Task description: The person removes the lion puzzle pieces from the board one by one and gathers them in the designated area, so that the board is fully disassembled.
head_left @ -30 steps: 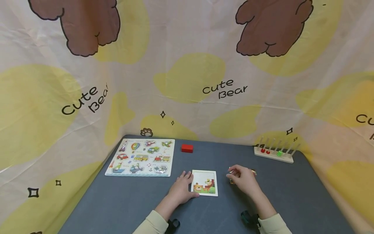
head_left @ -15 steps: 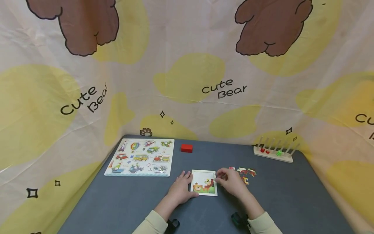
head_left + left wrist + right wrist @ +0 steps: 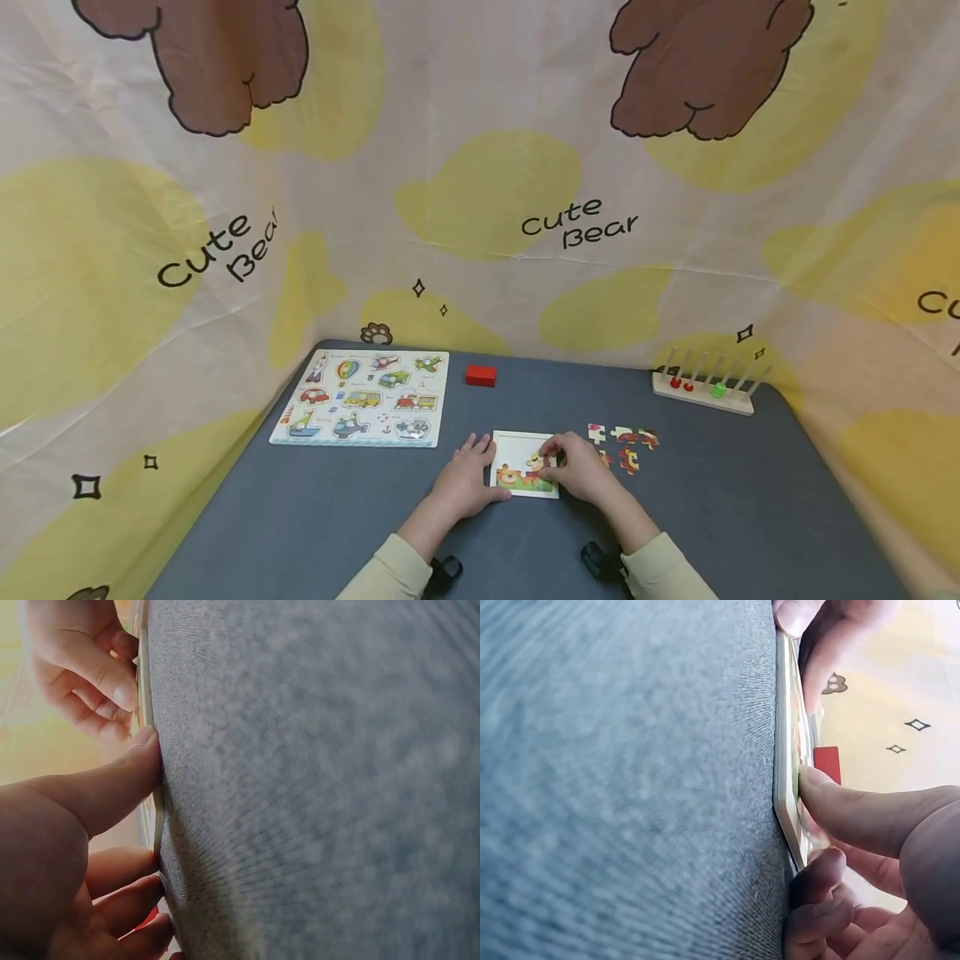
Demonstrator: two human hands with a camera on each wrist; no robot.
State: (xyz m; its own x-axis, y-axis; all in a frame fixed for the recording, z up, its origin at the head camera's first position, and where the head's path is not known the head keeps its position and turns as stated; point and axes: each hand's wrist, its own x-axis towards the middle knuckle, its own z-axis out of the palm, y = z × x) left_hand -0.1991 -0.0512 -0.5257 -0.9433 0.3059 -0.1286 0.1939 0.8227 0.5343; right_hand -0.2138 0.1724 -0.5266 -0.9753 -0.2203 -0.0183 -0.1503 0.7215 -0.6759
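In the head view a white-framed jigsaw board (image 3: 519,435) lies on the dark table, cartoon animals filling its lower part. My left hand (image 3: 463,486) rests along its left side, fingers extended and thumb at the lower edge; the left wrist view shows that thumb (image 3: 124,776) against the board's rim. Over the board's right side, my right hand (image 3: 581,468) pinches a jigsaw piece, mostly hidden by the fingers. From the right wrist, the thumb (image 3: 847,810) is seen touching down at the board's face. Several loose jigsaw pieces (image 3: 628,460) lie just right of that hand.
A vehicle picture puzzle (image 3: 360,421) lies at the back left. Beside it is a red block (image 3: 480,376). At the back right stands a wooden peg counter (image 3: 701,395) with red and green beads. A printed cloth (image 3: 465,200) hangs behind the table.
From the loose pieces, my right hand has moved left to the board with a jigsaw piece, uncovering the pieces it hid. My left hand has stayed at the board's left side.
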